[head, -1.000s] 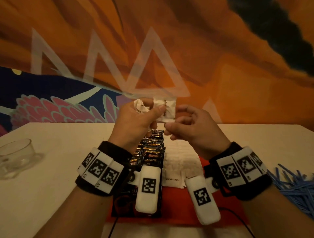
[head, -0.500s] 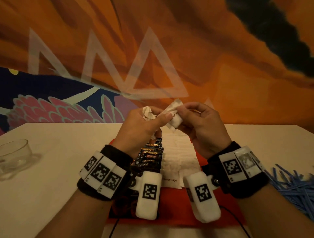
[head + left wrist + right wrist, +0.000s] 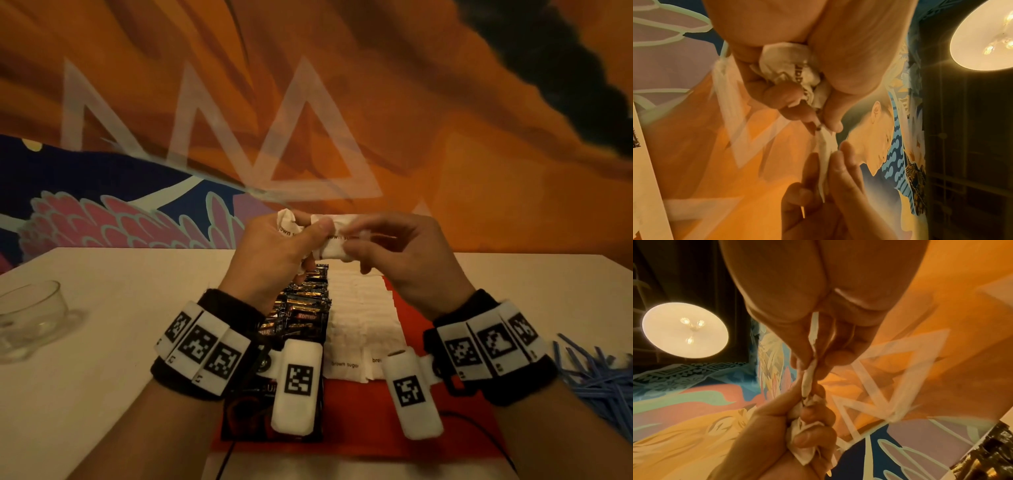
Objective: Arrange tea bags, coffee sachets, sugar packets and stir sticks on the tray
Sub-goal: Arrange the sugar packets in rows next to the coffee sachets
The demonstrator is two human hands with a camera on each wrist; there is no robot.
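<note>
Both hands are raised above the red tray [image 3: 376, 411]. My left hand [image 3: 308, 233] grips a crumpled bunch of white brown-sugar packets [image 3: 286, 219] in its curled fingers. Its thumb also pinches one end of a single sugar packet [image 3: 337, 245]. My right hand [image 3: 352, 240] pinches that packet's other end between thumb and fingers. The left wrist view shows the bunch [image 3: 793, 71] in the palm and the packet [image 3: 826, 146] stretched between the two hands. The packet [image 3: 809, 374] shows edge-on in the right wrist view. On the tray lie a column of dark coffee sachets [image 3: 301, 308] and a column of white sugar packets [image 3: 363, 318].
A heap of blue stir sticks [image 3: 596, 377] lies on the table to the right of the tray. A low glass bowl [image 3: 30, 318] stands at the far left. A painted wall rises right behind the table's far edge.
The single sugar packet has turned from upright to lying crosswise between the hands. The right hand's fingers have shifted along it and come closer to the left thumb.
</note>
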